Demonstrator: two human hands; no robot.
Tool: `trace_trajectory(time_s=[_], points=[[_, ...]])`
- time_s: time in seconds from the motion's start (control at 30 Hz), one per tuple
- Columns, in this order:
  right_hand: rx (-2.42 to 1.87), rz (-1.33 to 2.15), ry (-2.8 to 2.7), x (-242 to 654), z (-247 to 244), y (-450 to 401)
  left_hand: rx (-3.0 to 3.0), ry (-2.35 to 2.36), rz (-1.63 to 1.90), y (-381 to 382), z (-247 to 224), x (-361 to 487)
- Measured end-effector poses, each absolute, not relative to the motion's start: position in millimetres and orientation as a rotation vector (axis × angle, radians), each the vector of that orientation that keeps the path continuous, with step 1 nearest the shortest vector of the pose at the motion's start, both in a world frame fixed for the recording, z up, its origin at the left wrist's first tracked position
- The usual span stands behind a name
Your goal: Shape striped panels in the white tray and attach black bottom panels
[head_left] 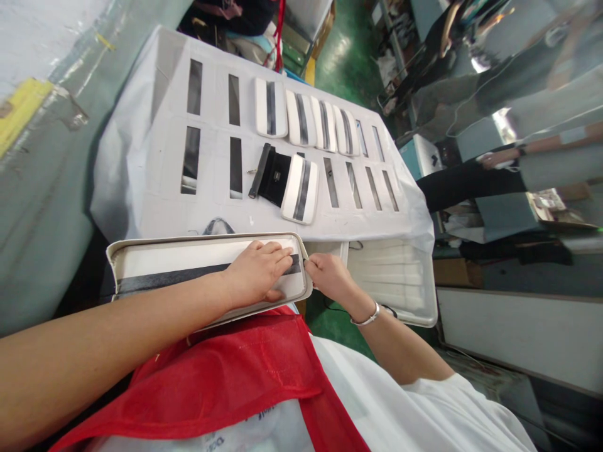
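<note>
A long white tray [207, 237] with a raised rim lies across my front, at the near edge of the covered table. Inside it are white pieces [164, 254] with a dark lengthwise stripe. My left hand [259, 269] rests flat on them near the tray's right end, fingers stretched out. At that end my right hand [330, 275] is closed against the rim beside a small dark bit. What its fingers hold is hidden. Beyond the tray, a white striped pad [300, 189] leans against a black holder-like piece [274, 174] with a small metal pin.
The white-covered table [160, 182] has several rectangular slots. Several white striped pads [301, 119] lie in a row at its far side. To the right, a second white tray [396, 282] sits lower. Another person's hand [500, 157] shows at the far right.
</note>
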State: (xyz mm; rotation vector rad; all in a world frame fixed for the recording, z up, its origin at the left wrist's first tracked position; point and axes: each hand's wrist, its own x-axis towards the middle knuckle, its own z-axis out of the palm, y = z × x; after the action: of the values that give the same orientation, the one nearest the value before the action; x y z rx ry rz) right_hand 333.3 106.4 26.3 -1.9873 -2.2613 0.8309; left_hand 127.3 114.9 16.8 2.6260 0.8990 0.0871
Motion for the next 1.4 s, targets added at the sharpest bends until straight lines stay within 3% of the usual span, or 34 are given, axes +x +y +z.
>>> trace_trajectory(time_s=[0.47, 0.77, 1.13, 1.4], points=[[-1.903, 0.513, -2.204, 329.4, 15.4, 91.9, 2.628, 0.903, 0.108, 113.7, 17.9, 127.1], [-1.830, 0.484, -2.261, 329.5, 10.3, 89.6, 2.643, 0.907, 0.111, 112.9, 20.7, 126.7], [-1.739, 0.909, -2.057, 337.3, 15.4, 80.3, 2.603, 0.913, 0.084, 114.8, 22.1, 126.6], [-1.750, 1.467, -1.410, 342.5, 7.0, 90.3, 2.632, 0.906, 0.075, 115.9, 22.4, 126.8]])
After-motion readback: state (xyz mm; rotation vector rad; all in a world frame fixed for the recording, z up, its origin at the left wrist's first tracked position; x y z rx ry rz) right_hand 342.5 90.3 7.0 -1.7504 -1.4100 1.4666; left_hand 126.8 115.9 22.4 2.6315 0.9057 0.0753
